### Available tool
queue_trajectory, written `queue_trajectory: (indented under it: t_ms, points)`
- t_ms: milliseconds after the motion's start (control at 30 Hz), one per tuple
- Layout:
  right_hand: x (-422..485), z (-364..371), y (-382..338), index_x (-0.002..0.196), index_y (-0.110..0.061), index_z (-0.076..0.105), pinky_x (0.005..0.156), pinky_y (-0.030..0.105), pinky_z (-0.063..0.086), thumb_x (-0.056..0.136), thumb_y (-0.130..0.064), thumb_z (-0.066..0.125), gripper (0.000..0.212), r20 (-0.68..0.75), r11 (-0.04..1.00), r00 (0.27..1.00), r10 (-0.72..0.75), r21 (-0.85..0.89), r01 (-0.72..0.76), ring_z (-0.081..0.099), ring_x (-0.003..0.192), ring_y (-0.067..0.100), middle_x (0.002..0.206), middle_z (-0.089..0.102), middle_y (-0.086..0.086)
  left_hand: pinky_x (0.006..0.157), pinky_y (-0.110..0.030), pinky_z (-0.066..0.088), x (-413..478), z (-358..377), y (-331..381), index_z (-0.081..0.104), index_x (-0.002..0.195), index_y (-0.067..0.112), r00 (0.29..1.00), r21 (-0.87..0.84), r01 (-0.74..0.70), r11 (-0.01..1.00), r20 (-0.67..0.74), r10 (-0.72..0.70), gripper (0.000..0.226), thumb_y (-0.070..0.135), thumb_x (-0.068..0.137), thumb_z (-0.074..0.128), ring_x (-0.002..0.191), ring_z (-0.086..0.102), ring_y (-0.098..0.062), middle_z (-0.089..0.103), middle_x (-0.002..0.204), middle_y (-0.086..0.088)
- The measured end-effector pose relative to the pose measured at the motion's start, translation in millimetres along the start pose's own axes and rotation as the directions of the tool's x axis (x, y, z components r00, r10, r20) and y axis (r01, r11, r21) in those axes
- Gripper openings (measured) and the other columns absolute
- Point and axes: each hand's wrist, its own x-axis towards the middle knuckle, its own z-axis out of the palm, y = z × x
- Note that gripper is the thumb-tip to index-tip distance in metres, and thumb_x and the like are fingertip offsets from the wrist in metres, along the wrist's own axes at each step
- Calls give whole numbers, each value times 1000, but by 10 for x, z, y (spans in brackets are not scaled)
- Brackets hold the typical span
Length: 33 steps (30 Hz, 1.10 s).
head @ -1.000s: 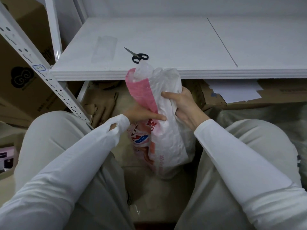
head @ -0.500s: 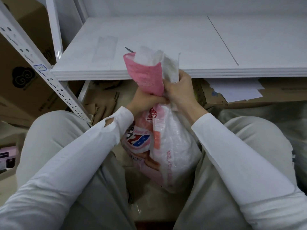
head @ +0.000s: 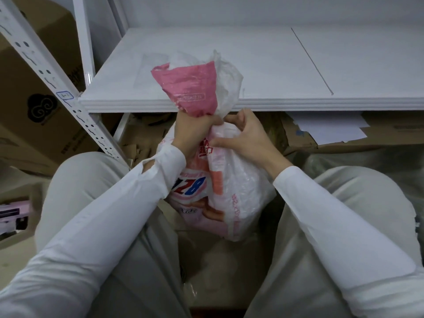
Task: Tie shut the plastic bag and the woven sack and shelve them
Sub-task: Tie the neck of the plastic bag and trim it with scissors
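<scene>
Your left hand (head: 192, 131) is fisted tight round the gathered neck of the woven sack (head: 231, 193). Your right hand (head: 249, 140) touches it on the right, thumb and fingers curled into the same neck. The sack is upright between your knees, with its belly below the grip and near you and its flared pink mouth (head: 192, 88) above your left fist; I can't tell whether its bottom rests on the floor. Crinkled clear plastic (head: 228, 74) pokes out on the right of the mouth, and it may be the plastic bag. No knot shows yet, so the tying will likely happen on the loose length above your fists. The white shelf (head: 298, 65) lies just beyond, its front edge behind the mouth. A slotted upright (head: 46, 72) and a cardboard box (head: 29, 106) stand far left, and paper sheets (head: 330, 128) lie under the shelf at right. None of them lies between the sack and the shelf.
</scene>
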Motion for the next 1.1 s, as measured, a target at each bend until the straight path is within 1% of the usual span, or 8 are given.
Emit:
queue_trajectory:
  t_ms: [267,333,400,533,667,833,967,1100]
  points:
    - [82,156,-119,122,-13,50,85,25,57,58,-30,91,78,-189,986,982,-30,155,60,65,102,10,111,66,-1,80,-43,57,-182,194,-146,59,78,35,987,199,-128,972,119,106,27,18,61,71,86,67,-20,67,85,5]
    - [95,163,-109,123,-10,53,87,27,57,56,-29,92,79,-223,987,974,-42,142,76,66,101,9,111,67,0,75,-40,57,-218,240,-143,64,78,28,955,374,-294,880,149,256,9,27,71,60,79,66,-19,67,81,3]
    - [103,151,-95,122,-9,55,87,28,57,60,-25,91,74,-245,984,969,-35,159,76,66,101,9,110,68,1,72,-40,56,-217,276,-149,69,84,13,933,506,-361,784,193,305,27,31,77,50,77,66,-21,70,82,-4]
    - [173,71,-92,119,0,58,86,36,58,66,-10,87,61,-262,967,964,-37,234,101,69,99,20,108,69,11,77,-40,56,-137,215,-123,68,95,16,908,460,-377,804,353,223,22,29,77,69,83,67,-15,70,87,3]
    - [189,-59,-155,116,5,60,85,35,58,71,7,76,48,-209,951,975,-69,281,128,70,97,23,102,71,13,91,-22,52,-53,-132,142,55,122,21,782,214,-269,939,617,83,62,18,68,85,102,62,1,65,110,11]
    - [158,-108,-246,114,-14,62,96,41,52,65,3,75,54,-2,952,985,-173,256,168,66,107,22,106,71,2,84,3,38,76,-462,237,40,131,35,667,545,-450,707,732,-139,81,23,66,86,99,45,16,46,116,30]
    - [139,-84,-197,109,-24,61,98,38,51,67,6,73,54,51,953,987,-153,271,134,66,106,13,105,70,-5,104,-24,37,21,-310,-58,47,134,23,773,657,-506,559,633,-44,95,49,53,89,121,48,-11,54,130,7]
    - [163,5,-150,121,-8,60,95,32,53,74,7,74,51,-23,969,990,-136,203,138,66,106,10,112,68,3,95,-33,48,-1,-220,-281,59,119,19,826,690,-562,457,496,267,80,61,55,83,108,60,-22,64,117,-3]
